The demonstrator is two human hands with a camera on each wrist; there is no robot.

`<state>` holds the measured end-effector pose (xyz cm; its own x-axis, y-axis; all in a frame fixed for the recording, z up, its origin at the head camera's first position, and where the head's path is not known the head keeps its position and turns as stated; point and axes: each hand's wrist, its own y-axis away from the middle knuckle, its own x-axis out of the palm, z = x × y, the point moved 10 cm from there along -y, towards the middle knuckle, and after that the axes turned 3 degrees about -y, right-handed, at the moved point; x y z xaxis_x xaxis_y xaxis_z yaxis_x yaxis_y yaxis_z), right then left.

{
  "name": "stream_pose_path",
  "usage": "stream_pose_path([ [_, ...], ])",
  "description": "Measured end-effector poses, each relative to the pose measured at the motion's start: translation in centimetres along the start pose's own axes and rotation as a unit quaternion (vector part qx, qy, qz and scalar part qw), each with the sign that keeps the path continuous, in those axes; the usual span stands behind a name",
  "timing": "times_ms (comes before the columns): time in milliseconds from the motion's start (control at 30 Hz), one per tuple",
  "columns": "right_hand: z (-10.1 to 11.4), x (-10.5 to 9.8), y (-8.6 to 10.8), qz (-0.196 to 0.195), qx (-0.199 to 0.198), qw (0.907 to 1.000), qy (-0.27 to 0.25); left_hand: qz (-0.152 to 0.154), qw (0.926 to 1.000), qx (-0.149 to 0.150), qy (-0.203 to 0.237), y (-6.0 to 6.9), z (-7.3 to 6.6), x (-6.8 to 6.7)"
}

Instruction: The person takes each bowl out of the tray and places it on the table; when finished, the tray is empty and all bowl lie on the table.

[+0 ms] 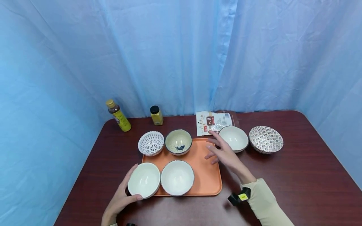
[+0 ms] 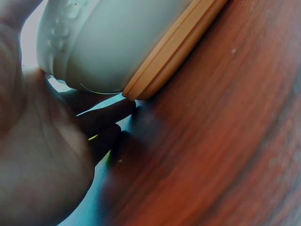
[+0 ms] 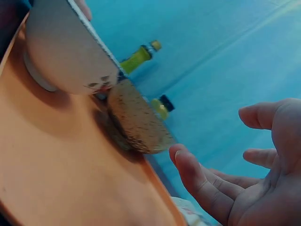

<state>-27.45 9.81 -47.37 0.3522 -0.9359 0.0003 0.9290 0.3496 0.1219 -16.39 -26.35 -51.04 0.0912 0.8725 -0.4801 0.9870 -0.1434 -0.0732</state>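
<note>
My left hand (image 1: 120, 196) holds the plain white bowl (image 1: 144, 180) at the tray's front left corner, thumb at its near side and fingers round its left side. The left wrist view has this hand (image 2: 51, 136) against the bowl's wall (image 2: 117, 42), beside the tray edge (image 2: 174, 47). Over the right part of the orange tray (image 1: 207, 177) hovers my right hand (image 1: 226, 155), fingers spread and holding nothing. On the tray are also a blue-rimmed white bowl (image 1: 177, 178), a fish-patterned bowl (image 1: 178, 142) and a white openwork bowl (image 1: 151, 143).
Right of the tray are a white bowl (image 1: 234, 139) and a patterned bowl (image 1: 266, 139). Behind it lies a food packet (image 1: 213, 122). A yellow-capped bottle (image 1: 120, 117) and a black-lidded jar (image 1: 156, 116) stand at the back left. Blue curtains (image 1: 169, 56) hang behind the table.
</note>
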Motion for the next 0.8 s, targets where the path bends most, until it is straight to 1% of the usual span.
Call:
stream_pose_path([
  [200, -1.8, 1.6, -1.9, 0.011, 0.04, 0.9992, 0.0, 0.002, 1.0, -0.006, -0.005, 0.0, 0.0, -0.1],
  [333, -2.8, 2.7, -3.0, 0.02, 0.054, 0.9983, -0.008, 0.003, 1.0, -0.006, -0.005, 0.0, 0.0, 0.0],
  [600, -4.1, 4.5, -4.7, 0.048, 0.059, 0.996, -0.047, 0.001, 1.0, 0.004, 0.006, 0.0, -0.1, 0.1],
  [800, -4.1, 5.5, -5.5, 0.067, 0.049, 0.9945, -0.063, 0.001, 0.9999, 0.012, 0.009, 0.0, -0.3, 0.0],
])
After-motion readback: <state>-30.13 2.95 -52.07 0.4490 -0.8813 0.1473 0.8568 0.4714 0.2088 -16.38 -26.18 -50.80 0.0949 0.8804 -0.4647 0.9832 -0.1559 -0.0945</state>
